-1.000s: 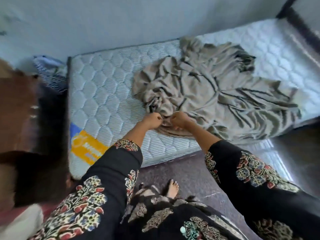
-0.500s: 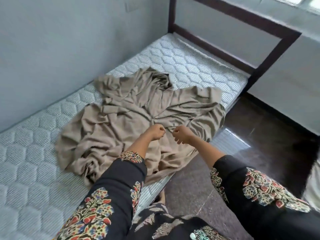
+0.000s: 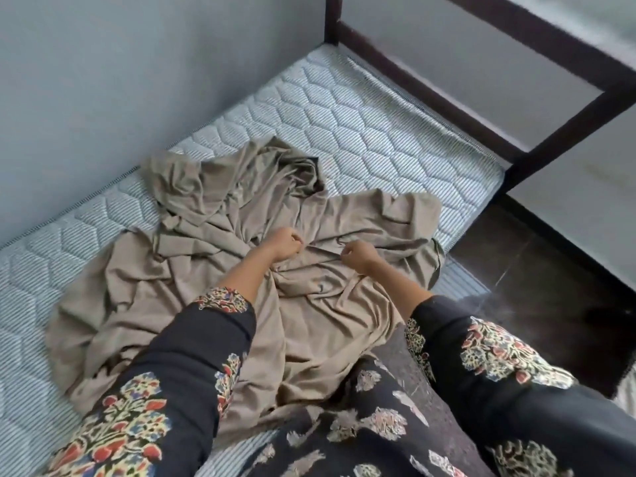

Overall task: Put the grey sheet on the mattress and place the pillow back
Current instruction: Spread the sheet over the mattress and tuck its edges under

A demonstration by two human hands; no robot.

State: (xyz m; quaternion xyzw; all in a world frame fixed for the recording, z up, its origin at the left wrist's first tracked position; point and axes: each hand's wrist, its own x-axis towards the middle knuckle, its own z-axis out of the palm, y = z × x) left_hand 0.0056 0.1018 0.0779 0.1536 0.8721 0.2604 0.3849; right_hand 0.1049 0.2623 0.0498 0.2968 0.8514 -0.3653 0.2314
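Note:
The grey sheet (image 3: 192, 270) lies crumpled in a heap on the quilted white mattress (image 3: 361, 132), part of it hanging over the near edge. My left hand (image 3: 285, 244) is curled in a fist and pinches a fold of the sheet near the heap's middle. My right hand (image 3: 359, 254) grips the cloth a hand's width to the right. Both arms wear dark floral sleeves. No pillow is in view.
A grey wall (image 3: 103, 80) runs along the mattress's far side. The dark wooden bed frame (image 3: 516, 139) stands at the right end. Dark polished floor (image 3: 550, 270) lies to the right of the bed.
The view has swung right along the bed, from the labelled end to the frame end. Both hands have stayed gripping the sheet, which is now drawn further over the near edge.

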